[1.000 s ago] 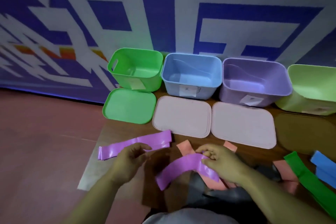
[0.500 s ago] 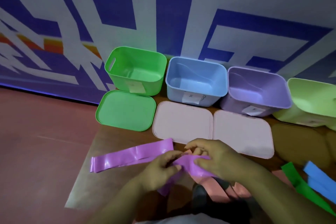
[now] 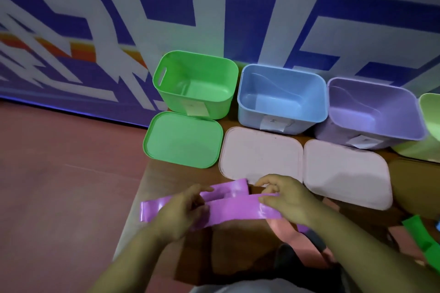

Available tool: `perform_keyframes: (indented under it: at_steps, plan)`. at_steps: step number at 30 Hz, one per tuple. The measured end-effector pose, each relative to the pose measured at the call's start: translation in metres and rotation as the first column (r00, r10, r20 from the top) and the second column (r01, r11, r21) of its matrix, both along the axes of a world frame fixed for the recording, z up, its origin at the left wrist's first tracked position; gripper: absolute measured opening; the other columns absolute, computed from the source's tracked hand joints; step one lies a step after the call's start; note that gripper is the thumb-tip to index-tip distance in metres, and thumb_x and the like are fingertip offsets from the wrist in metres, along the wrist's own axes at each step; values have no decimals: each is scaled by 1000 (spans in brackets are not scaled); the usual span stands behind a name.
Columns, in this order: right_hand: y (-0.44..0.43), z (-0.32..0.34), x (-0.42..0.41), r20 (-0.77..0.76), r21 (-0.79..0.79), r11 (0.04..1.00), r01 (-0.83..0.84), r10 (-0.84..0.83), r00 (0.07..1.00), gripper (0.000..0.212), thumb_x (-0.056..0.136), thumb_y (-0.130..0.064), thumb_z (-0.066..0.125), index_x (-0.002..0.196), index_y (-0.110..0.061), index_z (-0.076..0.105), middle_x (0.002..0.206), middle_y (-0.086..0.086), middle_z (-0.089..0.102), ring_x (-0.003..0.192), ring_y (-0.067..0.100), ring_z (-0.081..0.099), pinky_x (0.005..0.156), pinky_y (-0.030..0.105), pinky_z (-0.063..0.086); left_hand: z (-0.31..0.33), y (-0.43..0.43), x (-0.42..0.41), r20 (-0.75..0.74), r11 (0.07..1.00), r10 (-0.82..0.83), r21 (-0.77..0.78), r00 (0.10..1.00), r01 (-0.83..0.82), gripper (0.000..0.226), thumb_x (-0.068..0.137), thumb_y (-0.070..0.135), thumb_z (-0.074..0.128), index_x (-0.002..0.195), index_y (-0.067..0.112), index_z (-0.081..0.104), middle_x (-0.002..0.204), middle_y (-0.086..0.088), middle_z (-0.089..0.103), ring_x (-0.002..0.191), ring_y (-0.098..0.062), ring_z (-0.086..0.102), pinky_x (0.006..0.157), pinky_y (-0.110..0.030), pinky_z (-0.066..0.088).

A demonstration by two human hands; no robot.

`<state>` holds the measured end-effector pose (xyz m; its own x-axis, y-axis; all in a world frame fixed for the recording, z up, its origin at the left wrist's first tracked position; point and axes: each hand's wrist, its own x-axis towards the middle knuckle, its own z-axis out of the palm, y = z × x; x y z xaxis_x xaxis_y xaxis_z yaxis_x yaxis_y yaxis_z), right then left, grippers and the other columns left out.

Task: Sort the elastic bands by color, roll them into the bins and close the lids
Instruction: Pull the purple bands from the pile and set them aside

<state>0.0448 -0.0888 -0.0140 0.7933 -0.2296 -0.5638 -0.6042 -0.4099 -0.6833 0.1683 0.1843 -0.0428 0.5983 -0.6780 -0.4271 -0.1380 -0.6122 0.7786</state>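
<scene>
Glossy purple band, plastic bins

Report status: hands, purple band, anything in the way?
Left hand and right hand both grip the purple band, stretched flat, not yet rolled. Purple bin open, empty. Second purple band lies behind the hands; nothing blocking the bin.

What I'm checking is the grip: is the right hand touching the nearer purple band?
Touching. The head view shows the right hand pinching the nearer purple band.
</scene>
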Motion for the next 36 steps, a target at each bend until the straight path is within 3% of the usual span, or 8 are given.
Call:
perform_keyframes:
  at_steps: [4,8,11,15,19,28,31,36]
  plan:
    - [27,-23,30,28,18,1000,-11,10,1000,25,84,-22,74,98,-40,65,95,-7,66,88,10,66,81,32,56,2,16,25,121,990,25,136,992,-42,23,88,17,62,103,34,63,82,13,70,57,5,60,48,-16,43]
    - [37,-42,41,30,-34,999,26,-25,999,28,86,-15,69,109,-30,66,101,-8,68,87,13,66,81,32,57,-11,11,33,211,978,23,200,977,-66,36,83,20,65,117,33,62,107,17,67,96,-11,64,79,-28,52]
    - [28,-46,29,31,-153,985,79,-75,997,34,84,-15,69,115,-29,64,111,-12,66,99,9,62,88,28,52,-27,4,29,360,953,-112,304,926,-3,50,75,28,67,124,28,58,119,3,60,104,-26,57,85,-35,48]
    - [-4,-43,-9,-1,-338,928,159,-169,986,37,84,-24,70,118,-35,61,114,-12,63,104,11,62,90,30,50,-41,-10,11,390,945,-170,326,905,37,60,79,33,66,137,31,51,133,4,52,115,-24,52,95,-38,46]
    - [-29,-44,-50,-82,-412,900,144,-194,978,39,84,-20,71,121,-24,62,117,-2,64,105,17,62,91,33,50,-48,-30,-14,420,948,-227,303,878,100,57,80,39,57,136,36,47,135,4,48,116,-24,48,96,-40,45]
    - [-38,-41,-76,-127,-385,923,-12,-41,991,47,76,-16,68,122,-27,62,120,-12,60,111,13,56,87,17,37,-46,-68,-35,393,918,-365,305,844,255,61,91,44,49,149,41,29,150,8,38,134,-22,34,108,-42,33]
    - [-44,-34,-82,-166,-393,917,-65,-1,986,44,83,-10,64,123,-28,62,107,-16,58,108,12,58,85,15,36,-44,-73,-35,371,904,-380,342,847,256,62,92,47,47,150,39,26,152,9,36,137,-21,30,110,-43,31]
    - [-55,-8,-79,-170,-428,883,-192,130,977,37,82,-15,67,116,-31,65,88,-21,60,91,9,58,81,27,50,-44,-76,-35,310,914,-336,334,889,229,66,89,53,48,150,36,27,151,3,41,136,-26,34,112,-44,32]
